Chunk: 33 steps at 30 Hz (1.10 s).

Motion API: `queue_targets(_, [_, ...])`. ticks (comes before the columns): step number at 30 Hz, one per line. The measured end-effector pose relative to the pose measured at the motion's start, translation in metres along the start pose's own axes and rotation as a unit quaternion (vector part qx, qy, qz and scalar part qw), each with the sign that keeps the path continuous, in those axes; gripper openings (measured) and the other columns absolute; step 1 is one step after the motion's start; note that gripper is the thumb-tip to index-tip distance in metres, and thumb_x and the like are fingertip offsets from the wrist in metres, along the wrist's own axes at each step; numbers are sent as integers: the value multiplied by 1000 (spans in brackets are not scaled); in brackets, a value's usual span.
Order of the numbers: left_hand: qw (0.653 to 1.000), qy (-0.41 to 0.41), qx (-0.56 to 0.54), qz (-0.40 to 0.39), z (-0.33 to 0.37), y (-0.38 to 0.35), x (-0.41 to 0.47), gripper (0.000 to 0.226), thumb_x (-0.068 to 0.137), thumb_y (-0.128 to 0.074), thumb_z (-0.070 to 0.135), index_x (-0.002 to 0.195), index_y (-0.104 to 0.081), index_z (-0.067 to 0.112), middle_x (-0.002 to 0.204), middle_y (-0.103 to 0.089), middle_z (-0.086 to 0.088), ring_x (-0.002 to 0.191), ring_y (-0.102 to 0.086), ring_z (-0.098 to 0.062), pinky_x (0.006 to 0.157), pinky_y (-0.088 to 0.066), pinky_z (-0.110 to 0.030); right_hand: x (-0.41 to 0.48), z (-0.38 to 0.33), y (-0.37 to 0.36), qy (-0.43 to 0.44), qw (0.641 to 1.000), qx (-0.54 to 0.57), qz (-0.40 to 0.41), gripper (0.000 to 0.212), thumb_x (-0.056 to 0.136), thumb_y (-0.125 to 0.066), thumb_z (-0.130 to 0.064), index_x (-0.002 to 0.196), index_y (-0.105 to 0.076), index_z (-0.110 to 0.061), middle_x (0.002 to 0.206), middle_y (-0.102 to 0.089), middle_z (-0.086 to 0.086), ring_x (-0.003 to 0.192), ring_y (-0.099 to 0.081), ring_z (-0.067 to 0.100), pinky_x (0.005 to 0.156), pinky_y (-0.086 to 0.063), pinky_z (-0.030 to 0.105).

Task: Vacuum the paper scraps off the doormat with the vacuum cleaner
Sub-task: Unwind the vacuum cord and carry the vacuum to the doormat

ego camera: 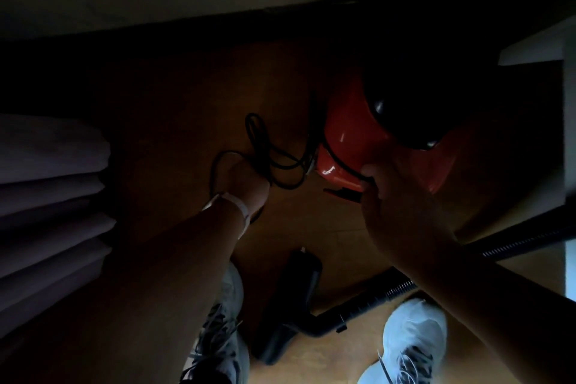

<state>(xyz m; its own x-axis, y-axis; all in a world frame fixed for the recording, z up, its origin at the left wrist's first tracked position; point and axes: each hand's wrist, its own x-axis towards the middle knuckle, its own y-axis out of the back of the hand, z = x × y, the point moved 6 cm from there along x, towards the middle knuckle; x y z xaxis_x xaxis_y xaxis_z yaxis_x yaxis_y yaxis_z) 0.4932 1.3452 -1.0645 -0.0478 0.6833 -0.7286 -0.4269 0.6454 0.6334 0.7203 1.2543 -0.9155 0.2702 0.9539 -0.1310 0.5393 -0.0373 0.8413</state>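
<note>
Untangling the cord [268, 146], I guess: left hand [247, 184] grips its loops, right hand [397, 207] pinches it beside the red vacuum [347, 131], far right. No doormat in view. Yank too hard and those loops probably knot, or the vacuum tips over.

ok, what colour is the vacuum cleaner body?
Red vacuum cleaner body, black dome on top; head view.

No text, label or number is legible.
</note>
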Motion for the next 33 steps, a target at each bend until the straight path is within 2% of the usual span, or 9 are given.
queue_targets(2, [1000,-18,6,8,5,6,-8,15,94,-57,19,82,-67,17,90,-68,-4,91,-68,-27,77,-57,-35,1,2,-5,-26,999,7,-35,20,87,-54,-17,106,-60,-21,109,-61,5,88,-63,27,67,-39,26])
queue_targets(5, [993,-83,71,40,11,18,-15,20,94,-62,24,109,-71,16,113,-64,-8,107,-61,-28,89,-54,-44,3,0,-5,-13,999,-13,-33,22,86,-49,-22,105,-61,-17,104,-65,9,83,-66,32,64,-40,26])
queue_targets(9, [970,-100,203,90,6,35,-14,23,95,-58,33,112,-71,23,140,-45,-8,133,-38,-32,111,-34,-47,6,-11,-12,7,1000,-7,-24,27,83,-45,-25,98,-63,-13,93,-65,11,73,-66,33,59,-50,33])
queue_targets(13, [968,-59,237,57,-18,31,5,26,94,-56,43,117,-67,35,160,-19,-10,146,-14,-36,117,-17,-52,12,-31,-28,23,999,-32,-35,15,81,-68,-11,96,-67,-10,94,-64,11,71,-65,30,59,-41,27])
queue_targets(18, [978,-107,179,19,-25,21,23,47,93,-60,46,130,-57,19,145,-45,-9,135,-40,-32,113,-33,-47,23,-42,-47,63,991,-98,-60,30,75,-73,-14,104,-68,-7,94,-66,11,63,-65,30,48,-52,36])
queue_targets(23, [995,-69,7,66,-40,50,26,30,92,-58,37,112,-67,17,118,-62,-8,102,-62,-25,82,-52,-34,18,-43,-41,99,984,-143,-45,24,69,-73,-13,92,-71,-7,88,-66,12,70,-65,33,55,-51,35])
queue_targets(26, [997,-12,4,81,-48,63,26,46,101,-46,37,135,-55,6,139,-53,-21,125,-52,-39,105,-42,-49,19,-41,-42,84,986,-131,-52,23,66,-73,-13,89,-70,-8,87,-65,11,72,-65,33,56,-52,36])
queue_targets(29, [995,5,-83,53,-51,58,25,57,103,-33,37,147,-43,2,153,-40,-23,142,-37,-40,115,-28,-44,21,-39,-47,85,989,-113,-51,23,68,-69,-11,90,-70,-7,88,-65,13,73,-66,35,58,-53,39])
queue_targets(33, [973,51,-224,-14,-35,39,7,95,81,-25,89,157,-19,34,165,-19,6,149,-23,-14,113,-18,-33,21,-36,-49,82,989,-112,-48,20,73,-67,-13,92,-69,-8,89,-64,11,76,-65,33,60,-52,38])
